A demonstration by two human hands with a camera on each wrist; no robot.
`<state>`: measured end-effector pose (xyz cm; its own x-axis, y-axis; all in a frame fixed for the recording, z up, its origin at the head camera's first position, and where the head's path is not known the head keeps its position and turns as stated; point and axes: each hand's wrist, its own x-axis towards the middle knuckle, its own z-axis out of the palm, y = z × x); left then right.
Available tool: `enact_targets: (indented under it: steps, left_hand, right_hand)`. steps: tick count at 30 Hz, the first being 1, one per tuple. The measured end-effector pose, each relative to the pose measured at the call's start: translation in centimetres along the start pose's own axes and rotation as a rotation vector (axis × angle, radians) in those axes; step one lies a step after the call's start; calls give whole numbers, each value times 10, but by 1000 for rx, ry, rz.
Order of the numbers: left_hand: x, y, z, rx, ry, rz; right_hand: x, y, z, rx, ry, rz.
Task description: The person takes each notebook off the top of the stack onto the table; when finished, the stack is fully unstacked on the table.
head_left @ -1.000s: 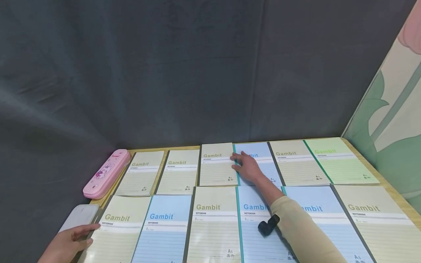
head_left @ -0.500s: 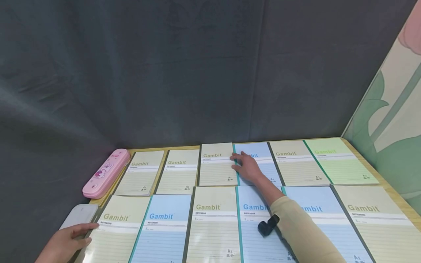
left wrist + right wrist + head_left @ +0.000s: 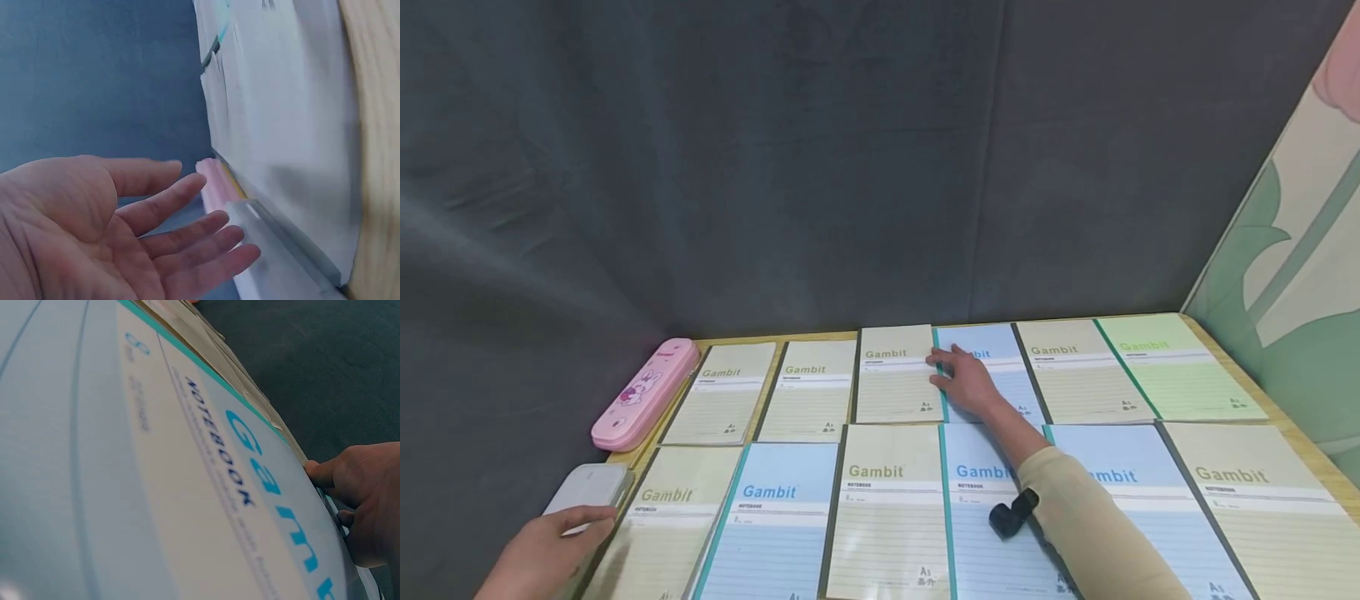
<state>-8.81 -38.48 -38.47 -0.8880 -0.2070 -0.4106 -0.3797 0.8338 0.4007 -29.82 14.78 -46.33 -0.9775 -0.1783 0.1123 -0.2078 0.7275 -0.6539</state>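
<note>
At the lower left, my left hand (image 3: 550,546) hovers with fingers extended, over the white box and beside the dark spine of the front-left beige notebook (image 3: 662,525). In the left wrist view its palm and loosely spread fingers (image 3: 181,237) hold nothing. My right hand (image 3: 964,382) rests on a blue notebook (image 3: 1003,342) in the back row, thumb and fingers pointing left toward its teal spine. Its fingertips reach the right edge of the neighbouring beige notebook (image 3: 891,392). The right wrist view shows a blue cover (image 3: 206,487) close up, with part of the right hand at its far side.
Two rows of notebooks in beige, blue and green (image 3: 1180,367) spread over the wooden table (image 3: 1206,346). A pink pencil case (image 3: 643,396) and a white box (image 3: 587,483) line its left side. A dark curtain (image 3: 820,167) hangs behind, a painted wall (image 3: 1300,275) at right.
My left hand has drawn slightly left, its fingertips moving off the front-left beige notebook's cover. That notebook's near end sits slightly further left. My right hand has stayed in place.
</note>
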Motion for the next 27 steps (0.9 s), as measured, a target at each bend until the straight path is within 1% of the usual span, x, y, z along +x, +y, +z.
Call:
enact_targets:
  steps: [3,5,7,10,14,16,17,19,22,25,27]
  left_hand:
    - [-6,11,-2,47,70,89]
    - [-8,19,-2,52,107,113]
    - [-9,28,-1,41,125,123]
    - [-7,41,2,-4,137,146]
    - [-1,60,8,-56,168,224]
    - [4,71,11,-79,187,262]
    - [8,77,13,-82,194,270]
    - [15,89,16,-110,186,282]
    - [28,106,24,-179,148,295]
    - [40,124,32,-203,118,315]
    - [46,137,38,-206,114,349]
  right_hand:
    - [1,1,-1,-1,5,-4]
    - [1,2,-2,7,7,-1]
    - [2,2,-2,7,5,-5]
    - [2,1,-2,20,-9,7]
    - [1,1,-4,25,-17,24]
    - [1,0,-7,37,-16,40]
    - [1,0,-9,50,-13,46]
    - [0,-2,-13,66,-5,47]
    - [-3,-5,-22,88,6,39]
    - [-7,-8,-32,88,5,23]
    - [-11,-9,-38,80,-1,14]
